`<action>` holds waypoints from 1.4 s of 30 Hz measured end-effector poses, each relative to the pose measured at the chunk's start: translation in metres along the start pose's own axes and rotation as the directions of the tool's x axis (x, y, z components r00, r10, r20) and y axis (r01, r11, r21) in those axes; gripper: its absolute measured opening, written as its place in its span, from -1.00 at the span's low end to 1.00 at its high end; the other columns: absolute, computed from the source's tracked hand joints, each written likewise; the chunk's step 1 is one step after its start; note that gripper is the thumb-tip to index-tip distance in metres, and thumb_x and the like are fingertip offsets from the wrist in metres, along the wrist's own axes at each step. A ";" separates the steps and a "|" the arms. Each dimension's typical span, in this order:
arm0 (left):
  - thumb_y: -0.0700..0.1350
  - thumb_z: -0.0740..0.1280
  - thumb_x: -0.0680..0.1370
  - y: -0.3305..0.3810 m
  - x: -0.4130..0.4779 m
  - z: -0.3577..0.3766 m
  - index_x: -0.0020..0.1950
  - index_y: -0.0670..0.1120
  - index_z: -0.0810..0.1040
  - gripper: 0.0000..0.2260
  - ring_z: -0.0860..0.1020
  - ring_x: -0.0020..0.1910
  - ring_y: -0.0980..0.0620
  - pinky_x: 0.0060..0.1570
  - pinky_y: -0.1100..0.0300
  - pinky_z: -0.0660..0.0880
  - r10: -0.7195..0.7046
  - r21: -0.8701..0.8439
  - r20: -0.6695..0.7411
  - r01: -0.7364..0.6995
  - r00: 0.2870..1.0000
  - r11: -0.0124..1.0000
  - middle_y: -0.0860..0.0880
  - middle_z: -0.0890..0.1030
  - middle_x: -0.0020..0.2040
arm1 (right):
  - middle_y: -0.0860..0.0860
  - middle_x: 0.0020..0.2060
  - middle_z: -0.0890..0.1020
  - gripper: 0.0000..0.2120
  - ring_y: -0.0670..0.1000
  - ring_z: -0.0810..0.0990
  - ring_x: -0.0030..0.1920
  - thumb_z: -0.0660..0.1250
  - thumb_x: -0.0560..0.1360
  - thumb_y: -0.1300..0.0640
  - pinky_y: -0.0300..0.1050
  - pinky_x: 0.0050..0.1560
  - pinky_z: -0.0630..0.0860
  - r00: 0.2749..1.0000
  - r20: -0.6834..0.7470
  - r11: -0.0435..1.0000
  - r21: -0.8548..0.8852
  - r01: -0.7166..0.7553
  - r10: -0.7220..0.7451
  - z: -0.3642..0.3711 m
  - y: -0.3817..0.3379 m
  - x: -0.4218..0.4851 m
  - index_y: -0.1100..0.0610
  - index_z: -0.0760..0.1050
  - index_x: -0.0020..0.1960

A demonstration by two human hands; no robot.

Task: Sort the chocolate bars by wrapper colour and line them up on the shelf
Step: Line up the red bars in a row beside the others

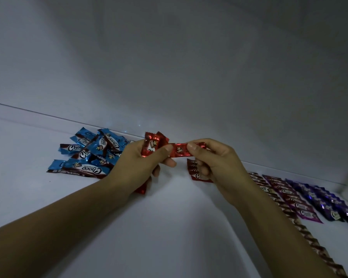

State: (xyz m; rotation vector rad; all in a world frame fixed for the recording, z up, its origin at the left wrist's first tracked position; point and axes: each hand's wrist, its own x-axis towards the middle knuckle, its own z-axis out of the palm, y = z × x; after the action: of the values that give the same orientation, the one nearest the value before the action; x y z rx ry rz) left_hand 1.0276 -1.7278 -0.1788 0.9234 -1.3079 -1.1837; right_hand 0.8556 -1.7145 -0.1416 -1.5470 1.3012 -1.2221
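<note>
Head view: the left hand (pixel 137 163) clutches a red bunch (pixel 152 145) of bars, and its thumb rests on one end of a single red bar (pixel 180 151). The right hand (pixel 215 163) pinches that bar between thumb and forefinger, above the shelf (pixel 169 227). The bar looks light and thin, with a slick, crinkly foil wrapper. It is probably best held flat at mid-length, not by the crimped ends. At six o'clock of it lies a short red row (pixel 196 173). At nine o'clock a blue pile (pixel 88 155) sprawls unsorted. Towards four o'clock lie a brown row (pixel 267 189), a magenta row (pixel 293 201) and a violet row (pixel 329 203). The right forearm hangs over the brown one and could disturb it.
</note>
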 end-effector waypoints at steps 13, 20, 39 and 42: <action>-0.01 0.42 0.47 -0.003 0.003 -0.002 -0.06 -0.06 0.59 -0.86 0.44 -0.57 0.17 -0.57 0.32 0.39 -0.149 -0.101 -0.087 0.140 0.985 0.985 0.02 0.55 -0.48 | -0.01 -0.23 0.70 -0.74 -0.05 0.67 -0.22 0.41 0.46 0.20 -0.14 -0.23 0.50 0.999 0.051 1.000 0.015 0.000 -0.001 0.007 0.005 0.001 0.01 0.49 0.10; -0.06 0.41 0.49 -0.003 0.001 -0.001 -0.14 -0.03 0.57 -0.93 0.42 -0.60 0.19 -0.59 0.35 0.38 -0.110 -0.029 -0.097 0.107 0.989 0.994 0.05 0.51 -0.54 | 0.04 -0.22 0.71 -0.83 -0.04 0.68 -0.19 0.45 0.40 0.26 -0.20 -0.18 0.53 0.980 0.068 0.975 0.111 -0.195 0.188 0.005 0.004 0.005 0.12 0.55 -0.03; -0.02 0.34 0.54 0.000 0.001 0.006 -0.18 -0.07 0.52 -0.84 0.45 -0.59 0.25 -0.57 0.38 0.38 -0.122 0.170 -0.031 0.126 0.992 0.977 0.15 0.55 -0.53 | -0.08 -0.13 0.67 -0.88 -0.06 0.62 -0.10 0.39 0.49 0.17 -0.09 -0.01 0.55 0.994 -0.071 0.700 -0.706 -0.110 0.085 -0.044 0.000 0.008 -0.03 0.64 -0.05; 0.00 0.34 0.53 -0.001 0.002 0.006 -0.17 -0.05 0.52 -0.85 0.46 -0.57 0.26 -0.49 0.35 0.38 -0.120 0.184 -0.033 0.124 0.992 0.975 0.16 0.56 -0.51 | -0.19 -0.25 0.64 -0.88 -0.08 0.61 -0.06 0.51 0.37 0.08 0.01 0.21 0.46 0.991 -0.036 0.607 -0.787 -0.107 0.128 -0.041 0.005 0.009 -0.11 0.61 -0.25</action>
State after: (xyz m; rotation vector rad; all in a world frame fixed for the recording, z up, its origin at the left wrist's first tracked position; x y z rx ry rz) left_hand 1.0214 -1.7296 -0.1786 1.1634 -1.3765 -1.1554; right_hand 0.8150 -1.7227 -0.1340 -2.0007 2.0595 -0.5089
